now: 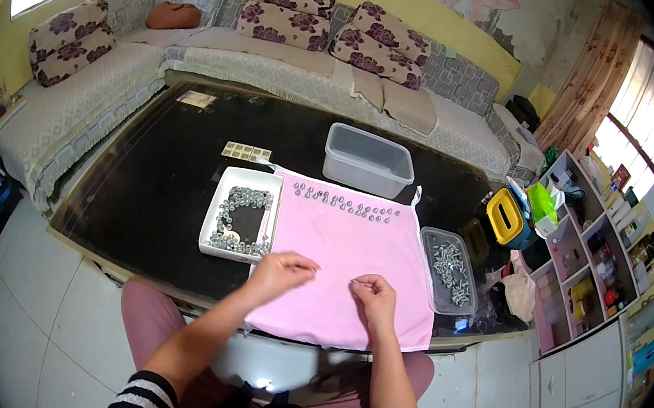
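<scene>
A pink cloth [329,312] lies over the near side of a dark table. My left hand [281,276] is above its left part, near the white box, with thumb and fingertips pressed together; what they hold, if anything, is too small to name. To the right, my right hand [375,299] pinches something tiny at its fingertips. Short rows of small grey metal pieces [344,203] stand along the cloth's far edge. Many round metal pieces [249,198] fill part of the white box [210,222]. A clear tray [468,305] at right holds small elongated metal pieces [450,271].
Behind the cloth stands a clear plastic bin [370,160]. A card with small squares [247,151] lies on the black tabletop [157,173]. On the right are a yellow-and-blue container [504,217] and a cubby shelf [563,243]. A long sofa [279,66] lines the back.
</scene>
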`<state>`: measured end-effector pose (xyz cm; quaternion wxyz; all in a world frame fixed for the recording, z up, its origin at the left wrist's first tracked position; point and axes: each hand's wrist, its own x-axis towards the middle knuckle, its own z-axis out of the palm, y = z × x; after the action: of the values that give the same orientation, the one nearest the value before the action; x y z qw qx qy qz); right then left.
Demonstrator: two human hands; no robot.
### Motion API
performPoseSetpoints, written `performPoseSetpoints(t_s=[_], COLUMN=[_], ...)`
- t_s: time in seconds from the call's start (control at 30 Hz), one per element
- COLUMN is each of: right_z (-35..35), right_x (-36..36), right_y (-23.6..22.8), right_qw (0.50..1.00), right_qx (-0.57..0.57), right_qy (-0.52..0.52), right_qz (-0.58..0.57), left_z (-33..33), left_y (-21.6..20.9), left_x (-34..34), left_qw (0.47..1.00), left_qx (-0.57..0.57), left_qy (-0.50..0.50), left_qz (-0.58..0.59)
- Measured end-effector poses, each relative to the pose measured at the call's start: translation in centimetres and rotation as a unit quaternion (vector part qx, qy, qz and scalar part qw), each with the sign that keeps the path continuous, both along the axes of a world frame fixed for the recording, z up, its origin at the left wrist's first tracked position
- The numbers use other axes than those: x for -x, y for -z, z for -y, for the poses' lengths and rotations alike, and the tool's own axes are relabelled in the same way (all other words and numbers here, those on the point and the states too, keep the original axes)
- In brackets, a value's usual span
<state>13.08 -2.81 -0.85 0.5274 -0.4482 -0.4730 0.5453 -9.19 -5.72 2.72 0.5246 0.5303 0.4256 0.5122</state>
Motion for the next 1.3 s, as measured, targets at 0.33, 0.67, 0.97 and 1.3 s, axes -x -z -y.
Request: performPoseSetpoints(t_s=[0.33,0.67,0.97,1.3], right_z=[0.8,0.8,0.8,0.8], right_x=[4.2,4.4,3.8,3.8], right_y=[-0.9,-0.5,-0.8,-1.1], right_qw=[0.998,0.998,0.995,0.996], right_qx=[-0.030,-0.010,-0.001,0.007], right_qy=[-0.044,-0.063,-0.090,-0.072], right_qz=[-0.014,0.014,-0.051,-0.051], left_z=[-2.2,-2.4,-2.3,-2.1], left_y=[3.7,4.0,3.5,3.1], left_x=[-3.7,-3.3,-2.8,-2.8], left_qw=[0.999,0.999,0.997,0.996], left_qx=[0.042,0.005,0.045,0.069], left_qy=[-0.002,-0.016,0.051,0.048], left_qz=[0.026,-0.028,0.041,0.035])
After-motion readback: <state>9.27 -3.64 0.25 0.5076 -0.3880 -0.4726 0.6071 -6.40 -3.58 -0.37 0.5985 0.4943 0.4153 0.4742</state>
